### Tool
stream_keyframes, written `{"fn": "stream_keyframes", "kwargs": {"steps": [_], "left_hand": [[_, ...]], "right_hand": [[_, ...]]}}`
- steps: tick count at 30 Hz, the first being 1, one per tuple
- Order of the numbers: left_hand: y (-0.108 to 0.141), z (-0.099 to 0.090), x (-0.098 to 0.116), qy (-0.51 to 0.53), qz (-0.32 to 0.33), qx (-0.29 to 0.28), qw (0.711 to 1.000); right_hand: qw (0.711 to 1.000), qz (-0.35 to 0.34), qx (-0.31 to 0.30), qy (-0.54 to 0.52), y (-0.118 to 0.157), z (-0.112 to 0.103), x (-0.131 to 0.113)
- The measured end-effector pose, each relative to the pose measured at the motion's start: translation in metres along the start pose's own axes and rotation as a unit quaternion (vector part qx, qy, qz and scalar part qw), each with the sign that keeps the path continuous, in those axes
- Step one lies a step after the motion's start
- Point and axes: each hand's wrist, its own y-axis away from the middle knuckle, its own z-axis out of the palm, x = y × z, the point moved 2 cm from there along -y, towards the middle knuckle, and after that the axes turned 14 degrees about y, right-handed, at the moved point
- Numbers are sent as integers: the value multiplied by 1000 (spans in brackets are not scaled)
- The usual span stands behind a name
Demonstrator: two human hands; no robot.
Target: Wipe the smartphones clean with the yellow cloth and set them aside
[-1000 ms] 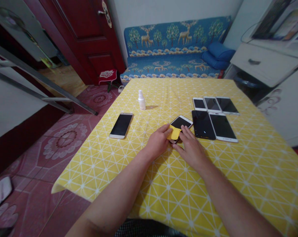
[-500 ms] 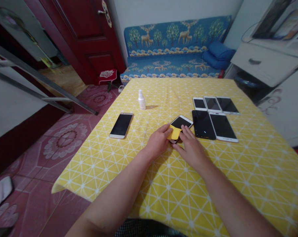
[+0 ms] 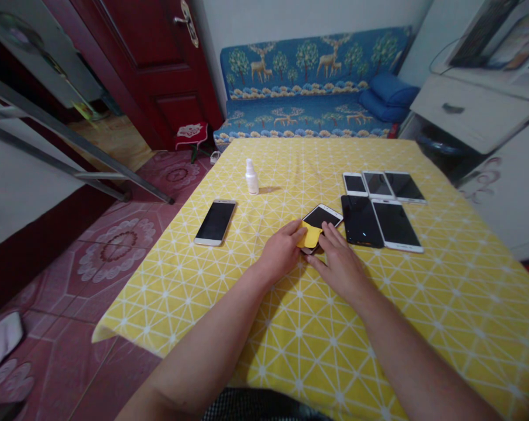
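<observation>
White-framed phone (image 3: 322,216), screen up, lies askew near the middle of the yellow tablecloth (image 3: 291,362), between the two hands. Furthest left, a pale-framed phone (image 3: 216,223) lies well apart from it, also screen up. Next, a white bottle (image 3: 252,179) stands upright farther back. The left hand (image 3: 282,250) curls in with its fingers closed on a yellow cloth (image 3: 310,236), which covers part of the middle phone. The right hand (image 3: 340,260) sets its fingers along that phone's right side, thumb by the near end; whether it grips cannot be told. Further right, a black device (image 3: 361,222) lies beside a large white phone (image 3: 396,225), with three white-edged devices (image 3: 378,185) in a row behind them.
</observation>
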Motion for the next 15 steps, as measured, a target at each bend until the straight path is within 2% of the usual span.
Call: {"fn": "stream_keyframes", "kwargs": {"steps": [15], "left_hand": [[-1,1,-2,-15,3,-2,1000]], "right_hand": [[1000,1,-13,3,0,-2,-2]]}}
